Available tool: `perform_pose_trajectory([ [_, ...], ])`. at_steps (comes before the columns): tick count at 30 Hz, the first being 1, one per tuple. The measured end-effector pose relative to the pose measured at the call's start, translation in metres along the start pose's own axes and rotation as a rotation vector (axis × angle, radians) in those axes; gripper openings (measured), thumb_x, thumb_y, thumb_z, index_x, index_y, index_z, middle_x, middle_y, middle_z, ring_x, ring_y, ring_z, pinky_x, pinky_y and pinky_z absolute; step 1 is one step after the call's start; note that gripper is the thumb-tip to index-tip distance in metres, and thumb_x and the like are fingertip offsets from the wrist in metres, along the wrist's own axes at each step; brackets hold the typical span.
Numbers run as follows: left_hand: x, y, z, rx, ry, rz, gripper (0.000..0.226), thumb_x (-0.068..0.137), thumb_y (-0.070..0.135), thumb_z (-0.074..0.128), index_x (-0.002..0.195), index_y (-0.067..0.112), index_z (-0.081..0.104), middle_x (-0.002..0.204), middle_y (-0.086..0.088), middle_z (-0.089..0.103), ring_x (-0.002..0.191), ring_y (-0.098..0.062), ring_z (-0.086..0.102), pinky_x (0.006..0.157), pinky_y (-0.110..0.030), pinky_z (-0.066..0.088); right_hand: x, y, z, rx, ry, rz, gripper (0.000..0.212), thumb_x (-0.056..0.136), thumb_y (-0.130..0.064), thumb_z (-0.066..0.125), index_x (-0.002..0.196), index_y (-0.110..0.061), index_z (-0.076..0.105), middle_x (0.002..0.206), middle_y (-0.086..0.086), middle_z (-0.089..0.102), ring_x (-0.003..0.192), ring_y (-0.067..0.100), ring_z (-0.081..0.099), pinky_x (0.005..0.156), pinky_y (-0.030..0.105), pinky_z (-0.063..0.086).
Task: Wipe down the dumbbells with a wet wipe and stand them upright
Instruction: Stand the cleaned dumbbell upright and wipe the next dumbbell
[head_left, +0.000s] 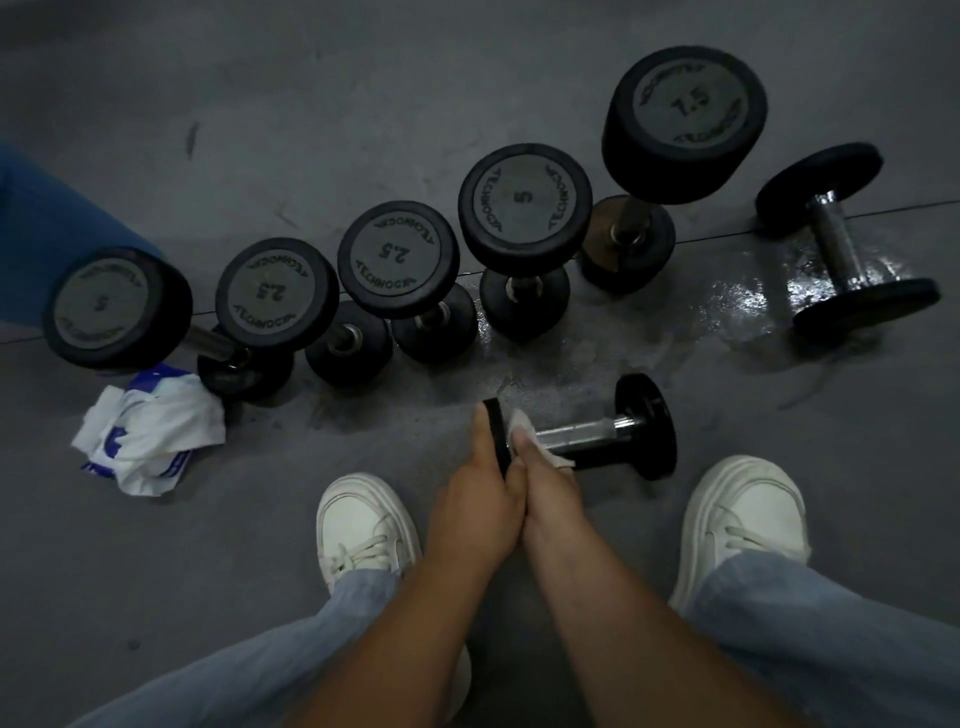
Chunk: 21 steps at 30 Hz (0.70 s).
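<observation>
Chrome handle of the dumbbell (644, 426): my right hand (543, 470) pinches a wet wipe (524, 423) against it. My left hand (480, 486) grips the end plate.

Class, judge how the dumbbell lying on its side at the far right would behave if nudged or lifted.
The far-right dumbbell would probably roll if nudged: it lies on round end plates. Its chrome bar and the floor beside it gleam, perhaps wet, so it may slip. It looks like metal, so it is likely heavy for its size.
</observation>
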<state>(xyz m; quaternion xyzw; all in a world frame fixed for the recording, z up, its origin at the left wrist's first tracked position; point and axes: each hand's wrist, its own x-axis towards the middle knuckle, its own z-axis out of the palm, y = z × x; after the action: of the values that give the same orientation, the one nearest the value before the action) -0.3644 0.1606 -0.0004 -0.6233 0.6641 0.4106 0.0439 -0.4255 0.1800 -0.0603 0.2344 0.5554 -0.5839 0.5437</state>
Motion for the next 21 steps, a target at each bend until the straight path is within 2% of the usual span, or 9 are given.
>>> perform_pose_trajectory([
  [3, 0.01, 0.0, -0.005, -0.048, -0.027, -0.019, 0.073, 0.102, 0.039, 0.043, 0.155, 0.039, -0.008, 0.12, -0.021, 0.064, 0.107, -0.035, 0.063, 0.085, -0.036, 0.047, -0.009, 0.007, -0.007, -0.058, 0.004, -0.018, 0.027, 0.092, -0.013, 0.062, 0.116, 0.001, 0.064, 0.105, 0.021, 0.07, 0.086, 0.023, 0.069, 0.074, 0.029, 0.058],
  [4, 0.012, 0.0, -0.006, -0.045, -0.035, -0.02, 0.073, 0.103, 0.038, 0.043, 0.155, 0.039, -0.008, 0.121, -0.021, 0.064, 0.107, -0.035, 0.062, 0.084, -0.035, 0.046, -0.009, 0.004, -0.005, -0.052, -0.022, -0.038, 0.027, 0.093, -0.014, 0.061, 0.117, -0.002, 0.065, 0.106, 0.018, 0.071, 0.084, 0.019, 0.068, 0.074, 0.027, 0.057],
  [6, 0.012, 0.0, -0.006, -0.039, -0.04, -0.01, 0.074, 0.103, 0.036, 0.043, 0.155, 0.038, -0.009, 0.122, -0.019, 0.064, 0.108, -0.033, 0.062, 0.084, -0.034, 0.045, 0.006, -0.008, 0.009, 0.008, -0.022, -0.026, 0.027, 0.093, -0.01, 0.062, 0.119, -0.004, 0.066, 0.107, 0.012, 0.072, 0.085, 0.017, 0.068, 0.084, 0.031, 0.057],
  [8, 0.01, 0.0, -0.005, -0.018, -0.043, -0.011, 0.074, 0.103, 0.037, 0.042, 0.155, 0.038, -0.01, 0.123, -0.018, 0.064, 0.108, -0.033, 0.062, 0.085, -0.035, 0.046, 0.01, -0.011, 0.017, 0.02, 0.012, 0.003, 0.027, 0.09, -0.009, 0.066, 0.115, 0.001, 0.066, 0.107, 0.018, 0.071, 0.093, 0.026, 0.069, 0.089, 0.04, 0.055],
  [11, 0.01, 0.003, -0.004, 0.004, -0.035, -0.011, 0.074, 0.103, 0.036, 0.041, 0.155, 0.036, -0.012, 0.12, -0.019, 0.065, 0.105, -0.034, 0.063, 0.083, -0.035, 0.045, -0.004, 0.004, -0.002, -0.114, 0.028, 0.0, 0.029, 0.09, -0.012, 0.066, 0.112, 0.005, 0.061, 0.097, 0.022, 0.07, 0.083, 0.027, 0.068, 0.079, 0.038, 0.055],
  [14, 0.015, 0.006, -0.006, 0.019, -0.025, -0.025, 0.072, 0.104, 0.037, 0.039, 0.156, 0.032, -0.011, 0.119, -0.02, 0.065, 0.105, -0.035, 0.062, 0.084, -0.036, 0.045, 0.004, 0.002, -0.002, -0.104, 0.029, -0.022, 0.03, 0.089, -0.01, 0.067, 0.112, 0.008, 0.061, 0.097, 0.022, 0.07, 0.081, 0.025, 0.068, 0.074, 0.033, 0.056],
  [18, 0.015, 0.003, -0.008, 0.001, -0.048, -0.016, 0.075, 0.102, 0.037, 0.042, 0.156, 0.034, -0.011, 0.117, -0.018, 0.066, 0.103, -0.033, 0.064, 0.08, -0.033, 0.044, 0.015, -0.004, 0.017, 0.018, -0.015, 0.016, 0.026, 0.086, -0.007, 0.069, 0.109, 0.005, 0.067, 0.106, 0.02, 0.071, 0.101, 0.029, 0.068, 0.096, 0.042, 0.052],
  [21, 0.011, 0.002, -0.007, 0.002, -0.078, -0.008, 0.074, 0.1, 0.036, 0.046, 0.157, 0.031, 0.0, 0.113, -0.016, 0.067, 0.098, -0.03, 0.065, 0.074, -0.031, 0.044, 0.01, -0.005, 0.009, 0.04, -0.008, 0.043, 0.026, 0.085, -0.003, 0.069, 0.109, 0.005, 0.067, 0.107, 0.022, 0.07, 0.1, 0.031, 0.068, 0.093, 0.043, 0.054],
])
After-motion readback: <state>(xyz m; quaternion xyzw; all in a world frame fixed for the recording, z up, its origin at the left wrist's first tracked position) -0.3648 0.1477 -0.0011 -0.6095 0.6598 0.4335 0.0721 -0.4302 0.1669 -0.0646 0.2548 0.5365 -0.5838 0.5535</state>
